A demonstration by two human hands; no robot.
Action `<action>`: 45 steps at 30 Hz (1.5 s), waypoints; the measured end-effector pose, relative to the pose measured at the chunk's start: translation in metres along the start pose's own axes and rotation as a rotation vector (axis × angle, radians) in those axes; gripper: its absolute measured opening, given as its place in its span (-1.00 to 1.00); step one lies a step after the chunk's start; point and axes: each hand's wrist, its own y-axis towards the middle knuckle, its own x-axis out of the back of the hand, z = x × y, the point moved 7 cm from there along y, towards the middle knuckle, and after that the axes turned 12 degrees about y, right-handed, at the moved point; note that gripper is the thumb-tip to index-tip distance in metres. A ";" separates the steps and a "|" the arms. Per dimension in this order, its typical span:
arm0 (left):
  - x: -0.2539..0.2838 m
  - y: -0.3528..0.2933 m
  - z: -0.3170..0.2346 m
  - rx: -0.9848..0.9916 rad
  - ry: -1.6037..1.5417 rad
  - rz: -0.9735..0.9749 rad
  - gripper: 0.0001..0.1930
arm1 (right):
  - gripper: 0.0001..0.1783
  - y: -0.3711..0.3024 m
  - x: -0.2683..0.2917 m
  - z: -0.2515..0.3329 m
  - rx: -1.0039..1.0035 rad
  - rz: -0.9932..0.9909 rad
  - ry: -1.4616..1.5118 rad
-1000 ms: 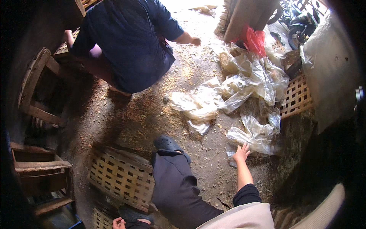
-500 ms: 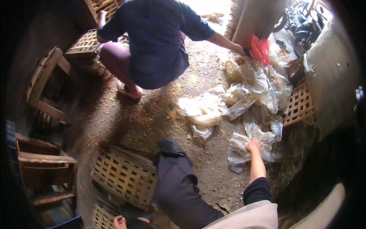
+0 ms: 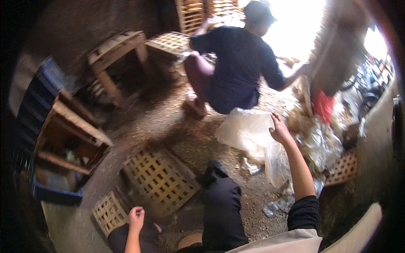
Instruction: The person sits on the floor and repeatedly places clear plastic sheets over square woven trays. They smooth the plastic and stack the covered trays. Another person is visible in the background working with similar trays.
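My right hand [image 3: 279, 127] is raised in front of me, its fingers closed on the edge of a cloudy, translucent plastic sheet [image 3: 247, 131]. The sheet spreads to the left of that hand and hangs down below it. Closer to me on the left, my left hand [image 3: 136, 216] is held above my knee with curled fingers, and nothing shows in it. Beside it lie a small woven bamboo crate [image 3: 110, 212] and a larger one [image 3: 162, 181]. More crumpled plastic sheets [image 3: 318, 145] are heaped on the floor to the right of my right hand.
A person [image 3: 236, 67] in a dark shirt squats ahead, one arm stretched toward a post [image 3: 337, 46]. A red plastic bag [image 3: 323, 107] lies by the post. Wooden frames [image 3: 116, 48] and a blue crate [image 3: 59, 194] stand left. Another woven crate [image 3: 342, 168] is at right.
My right hand has lifted a plastic sheet from the floor and brought it forward. My left hand has come further into view. The view has swung, shifting the scene rightward.
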 end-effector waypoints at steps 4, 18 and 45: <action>0.018 0.002 0.005 -0.087 -0.094 -0.131 -0.84 | -0.34 0.030 -0.027 0.166 0.401 0.071 0.257; 0.058 0.026 0.056 0.490 -1.400 -0.099 -0.22 | -0.59 -0.061 -0.154 0.428 0.497 0.813 1.285; -0.197 0.174 0.161 0.359 -0.056 0.151 -0.70 | -0.69 -0.095 -0.516 0.119 0.022 0.785 0.029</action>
